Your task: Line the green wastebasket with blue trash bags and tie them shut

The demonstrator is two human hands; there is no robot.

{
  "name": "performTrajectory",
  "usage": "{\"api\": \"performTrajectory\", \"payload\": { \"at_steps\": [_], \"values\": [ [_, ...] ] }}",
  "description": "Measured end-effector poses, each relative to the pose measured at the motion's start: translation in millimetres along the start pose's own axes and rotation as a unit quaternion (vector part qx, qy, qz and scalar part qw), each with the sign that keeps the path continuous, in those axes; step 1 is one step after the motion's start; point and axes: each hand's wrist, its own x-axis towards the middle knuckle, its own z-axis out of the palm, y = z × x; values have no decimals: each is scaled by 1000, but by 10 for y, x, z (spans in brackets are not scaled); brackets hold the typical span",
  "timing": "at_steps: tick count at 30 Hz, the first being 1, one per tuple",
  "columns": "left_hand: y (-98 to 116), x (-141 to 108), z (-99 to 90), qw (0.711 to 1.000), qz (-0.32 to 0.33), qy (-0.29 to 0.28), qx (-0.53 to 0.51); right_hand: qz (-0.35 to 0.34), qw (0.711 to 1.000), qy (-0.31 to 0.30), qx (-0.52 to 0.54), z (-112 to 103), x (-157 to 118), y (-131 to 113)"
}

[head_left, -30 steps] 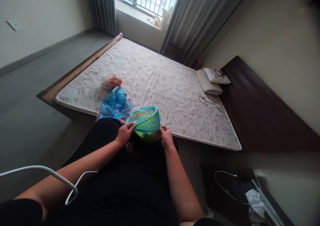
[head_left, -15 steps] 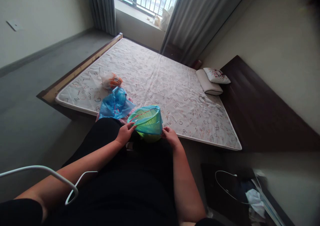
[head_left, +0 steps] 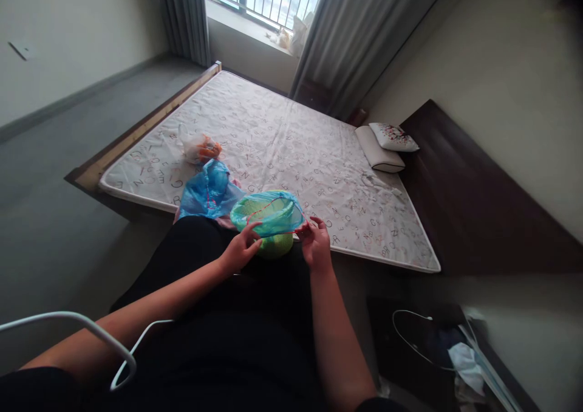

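A green waste basket [head_left: 276, 248] stands between my knees at the mattress edge. A thin blue drawstring bag [head_left: 277, 220] lines it, folded over its rim, with a red string along the bag's mouth. At the bag's near left edge is my left hand [head_left: 242, 248], thumb and fingers on the plastic. My right hand [head_left: 315, 242] pinches the red drawstring [head_left: 298, 232] and the bag's edge at the right, pulling a loop outward. Another blue plastic bag [head_left: 212, 190] with a red string lies crumpled on the mattress, left of the basket.
The bare mattress [head_left: 291, 138] lies on a wooden bed frame. A clear and orange plastic bag [head_left: 203, 149] sits at its left; pillows [head_left: 382, 147] rest by the dark headboard [head_left: 473, 211]. A white cable [head_left: 68, 316] crosses my left arm. At lower right is a dark nightstand [head_left: 387, 333].
My right hand has turned upward and drawn the red string out to the right. My left hand has shifted slightly right and down along the bag's edge.
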Motion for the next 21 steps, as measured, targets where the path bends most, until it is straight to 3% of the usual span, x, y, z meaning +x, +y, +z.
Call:
{"api": "performTrajectory", "payload": {
  "at_steps": [3, 7, 12, 18, 21],
  "values": [
    [240, 38, 107, 997, 35, -47, -46, 2, 999, -38, -22, 151, -85, -84],
    [521, 111, 179, 994, 79, -26, -70, 15, 990, -116, -81, 308, -221, -82],
    [638, 121, 180, 981, 6, -61, -182, -7, 960, -172, -219, 449, -383, -37],
    [539, 94, 58, 978, -101, -137, -122, -106, 908, -135, -383, 477, -352, 94],
    [552, 86, 9, 984, -102, -124, -73, -158, 896, -100, -403, 468, -188, 281]
  ]
}}
